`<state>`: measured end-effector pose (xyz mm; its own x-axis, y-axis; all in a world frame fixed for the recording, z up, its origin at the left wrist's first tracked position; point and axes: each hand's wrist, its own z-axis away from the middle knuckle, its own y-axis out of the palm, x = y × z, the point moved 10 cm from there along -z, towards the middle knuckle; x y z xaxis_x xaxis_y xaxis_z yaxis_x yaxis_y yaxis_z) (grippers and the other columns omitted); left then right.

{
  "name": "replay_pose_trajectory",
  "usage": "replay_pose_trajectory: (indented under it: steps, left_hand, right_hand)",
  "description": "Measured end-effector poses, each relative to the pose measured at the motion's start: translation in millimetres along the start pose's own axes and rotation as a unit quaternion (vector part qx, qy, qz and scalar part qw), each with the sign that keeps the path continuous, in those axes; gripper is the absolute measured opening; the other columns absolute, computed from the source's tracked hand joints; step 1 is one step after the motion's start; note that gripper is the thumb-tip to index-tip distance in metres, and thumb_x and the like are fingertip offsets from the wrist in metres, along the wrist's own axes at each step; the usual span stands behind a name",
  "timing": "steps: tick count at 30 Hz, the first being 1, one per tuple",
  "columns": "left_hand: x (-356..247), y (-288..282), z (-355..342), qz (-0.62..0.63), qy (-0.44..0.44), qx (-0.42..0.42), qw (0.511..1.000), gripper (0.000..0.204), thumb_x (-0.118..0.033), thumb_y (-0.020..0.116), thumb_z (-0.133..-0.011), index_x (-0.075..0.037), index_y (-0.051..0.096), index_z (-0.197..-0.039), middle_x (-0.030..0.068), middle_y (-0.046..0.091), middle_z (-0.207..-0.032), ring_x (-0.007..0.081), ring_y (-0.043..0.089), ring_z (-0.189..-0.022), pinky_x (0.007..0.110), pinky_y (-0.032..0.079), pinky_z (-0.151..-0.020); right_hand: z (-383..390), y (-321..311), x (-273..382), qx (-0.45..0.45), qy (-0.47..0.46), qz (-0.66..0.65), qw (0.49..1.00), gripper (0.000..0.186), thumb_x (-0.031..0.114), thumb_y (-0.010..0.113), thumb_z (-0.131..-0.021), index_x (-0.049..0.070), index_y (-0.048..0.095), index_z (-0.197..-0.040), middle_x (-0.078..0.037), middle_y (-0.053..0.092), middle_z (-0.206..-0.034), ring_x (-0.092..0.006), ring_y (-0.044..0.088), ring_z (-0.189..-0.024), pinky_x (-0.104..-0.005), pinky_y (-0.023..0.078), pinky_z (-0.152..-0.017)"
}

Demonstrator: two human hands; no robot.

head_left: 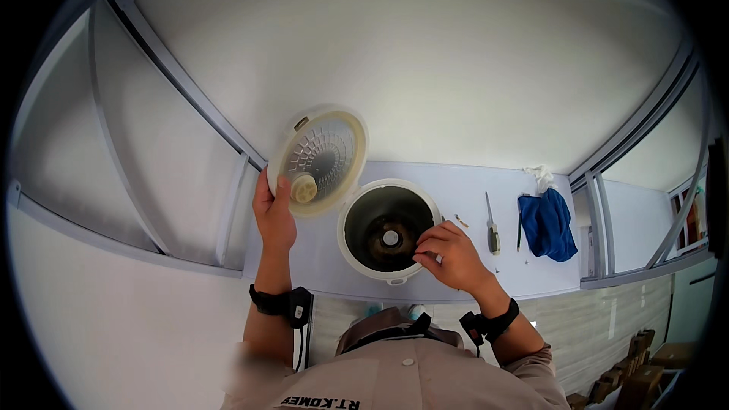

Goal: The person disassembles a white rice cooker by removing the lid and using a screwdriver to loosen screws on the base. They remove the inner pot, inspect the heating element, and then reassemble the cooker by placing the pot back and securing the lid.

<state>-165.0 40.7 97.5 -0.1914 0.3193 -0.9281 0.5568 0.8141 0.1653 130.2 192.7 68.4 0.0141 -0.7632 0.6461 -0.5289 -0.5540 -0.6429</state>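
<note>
A white rice cooker stands on the table in front of me, its dark inside showing a round pale centre piece. Its lid is raised at the upper left, with the patterned metal underside and a round cream cap facing me. My left hand grips the lid's lower left edge, thumb on the inner side. Whether the lid is still joined to the body, I cannot tell. At the cooker's right rim, my right hand has its fingers curled toward the thumb over the opening. Anything between those fingertips is too small to make out.
Right of the cooker lie a screwdriver, a thin dark rod, a small orange-tipped piece and tiny screws. A blue cloth and crumpled white tissue sit at the table's right end. Metal frame posts flank the table.
</note>
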Motion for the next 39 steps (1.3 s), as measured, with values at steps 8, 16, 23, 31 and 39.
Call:
replay_pose_trajectory:
  steps: [8, 16, 23, 31, 39]
  left_hand:
    - [14.2, -4.6, -9.7, 0.049, -0.018, 0.003, 0.999, 0.036, -0.018, 0.058, -0.108, 0.001, 0.057, -0.138, 0.0049, 0.067, -0.126, 0.0111, 0.061, -0.113, 0.028, 0.047, -0.100]
    - [14.0, -4.4, -7.3, 0.069, -0.025, 0.001, 0.997, 0.036, -0.016, 0.059, -0.107, 0.000, 0.056, -0.139, 0.0047, 0.067, -0.126, 0.0107, 0.061, -0.113, 0.028, 0.047, -0.101]
    - [8.8, -0.6, 5.5, 0.005, -0.033, 0.015, 0.999, 0.041, -0.014, 0.055, -0.108, 0.001, 0.049, -0.146, 0.0081, 0.063, -0.135, 0.0144, 0.059, -0.121, 0.031, 0.046, -0.106]
    - [-2.3, 7.6, 28.8, 0.001, 0.000, 0.057, 0.998, 0.042, -0.014, 0.054, -0.109, 0.002, 0.046, -0.147, 0.0089, 0.062, -0.136, 0.0152, 0.059, -0.123, 0.033, 0.046, -0.108]
    - [-12.5, 11.8, 43.4, 0.010, 0.023, 0.062, 0.998, 0.049, -0.034, 0.042, -0.113, 0.002, 0.047, -0.145, 0.0104, 0.061, -0.136, 0.0181, 0.059, -0.123, 0.034, 0.046, -0.107]
  right_hand:
    - [-1.3, -2.8, 0.8, -0.014, 0.000, -0.012, 1.000, 0.011, 0.010, 0.083, -0.079, 0.009, 0.073, -0.083, -0.004, 0.071, -0.098, -0.0266, 0.062, -0.092, -0.0388, 0.052, -0.081]
    - [-3.1, -3.2, -2.8, -0.011, 0.013, -0.023, 1.000, 0.011, 0.009, 0.083, -0.079, 0.009, 0.073, -0.082, -0.006, 0.071, -0.099, -0.0270, 0.063, -0.092, -0.0390, 0.052, -0.081]
    - [-16.9, -3.1, 1.1, 0.041, 0.028, 0.036, 0.998, 0.014, 0.013, 0.080, -0.082, 0.010, 0.072, -0.094, -0.004, 0.071, -0.097, -0.0282, 0.065, -0.092, -0.0399, 0.052, -0.082]
    - [-95.7, 27.8, 50.2, 0.046, -0.059, 0.049, 0.996, 0.025, 0.018, 0.075, -0.087, 0.009, 0.071, -0.110, -0.007, 0.071, -0.103, -0.0312, 0.067, -0.100, -0.0442, 0.054, -0.087]
    - [-110.2, 81.2, 98.1, 0.058, -0.040, -0.059, 0.996, 0.030, 0.015, 0.073, -0.088, 0.007, 0.069, -0.117, -0.011, 0.072, -0.108, -0.0341, 0.070, -0.093, -0.0436, 0.057, -0.077]
